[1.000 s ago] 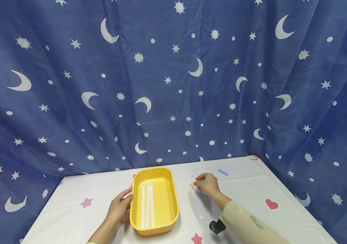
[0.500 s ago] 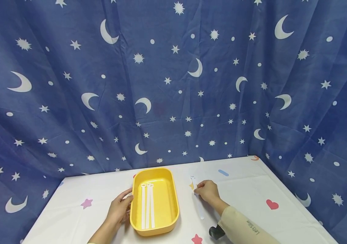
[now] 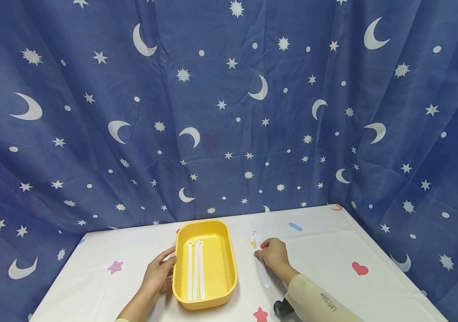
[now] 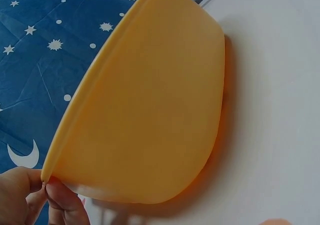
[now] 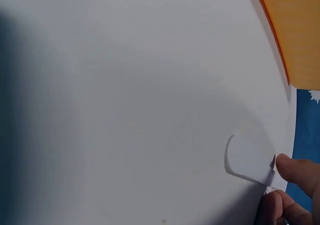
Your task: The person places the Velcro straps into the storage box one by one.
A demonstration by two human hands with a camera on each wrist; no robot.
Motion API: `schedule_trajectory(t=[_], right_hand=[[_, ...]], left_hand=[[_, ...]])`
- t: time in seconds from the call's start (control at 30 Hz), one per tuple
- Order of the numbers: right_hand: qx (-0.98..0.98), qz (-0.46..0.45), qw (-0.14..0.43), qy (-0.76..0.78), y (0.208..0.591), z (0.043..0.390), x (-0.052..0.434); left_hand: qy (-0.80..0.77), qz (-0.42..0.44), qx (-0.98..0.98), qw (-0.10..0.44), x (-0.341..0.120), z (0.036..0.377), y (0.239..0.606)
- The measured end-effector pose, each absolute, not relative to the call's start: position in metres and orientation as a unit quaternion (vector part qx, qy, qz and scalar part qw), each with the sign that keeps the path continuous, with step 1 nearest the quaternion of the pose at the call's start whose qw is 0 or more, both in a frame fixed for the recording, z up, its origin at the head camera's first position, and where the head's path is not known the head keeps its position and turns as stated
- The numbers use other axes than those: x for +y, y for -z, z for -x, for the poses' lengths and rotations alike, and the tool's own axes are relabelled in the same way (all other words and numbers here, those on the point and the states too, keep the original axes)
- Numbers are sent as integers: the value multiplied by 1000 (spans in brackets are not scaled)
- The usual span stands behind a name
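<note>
Table [image 3: 333,250] carried a yellow tray [image 3: 229,268] near its front edge. Three white strips [image 3: 195,270] lay side by side along the tray floor. A fourth strip [image 3: 262,264] lay flat on the table just right of the tray, apart from it.

Left hand [image 3: 157,276] rested against the tray's left wall, fingers pinching the rim [image 4: 47,177].

Right hand [image 3: 274,253] sat on the fourth strip near its far end; fingertips [image 5: 295,167] pinched the strip end [image 5: 247,160], which curled up off the table.

Judged step: picking up the fourth strip. Next move would call for a clean lift and carry left over the tray rim.
</note>
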State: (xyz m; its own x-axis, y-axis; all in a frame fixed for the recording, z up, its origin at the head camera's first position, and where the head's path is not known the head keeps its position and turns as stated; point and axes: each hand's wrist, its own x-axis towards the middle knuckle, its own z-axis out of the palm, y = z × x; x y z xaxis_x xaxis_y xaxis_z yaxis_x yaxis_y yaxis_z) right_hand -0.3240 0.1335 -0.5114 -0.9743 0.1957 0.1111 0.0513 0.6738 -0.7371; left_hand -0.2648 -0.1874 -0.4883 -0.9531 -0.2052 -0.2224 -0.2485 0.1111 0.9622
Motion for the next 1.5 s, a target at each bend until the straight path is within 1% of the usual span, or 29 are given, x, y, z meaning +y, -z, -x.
schedule_trajectory(t=[0.63, 1.1, 1.5], right_hand=[[-909, 58, 101, -401, 512, 322, 137], [-908, 73, 98, -400, 512, 322, 136], [-906, 67, 100, -406, 510, 322, 136]], left_hand=[[-650, 151, 745, 18, -188, 266, 490], [-651, 155, 743, 20, -187, 266, 490], [-654, 152, 741, 19, -187, 266, 488]])
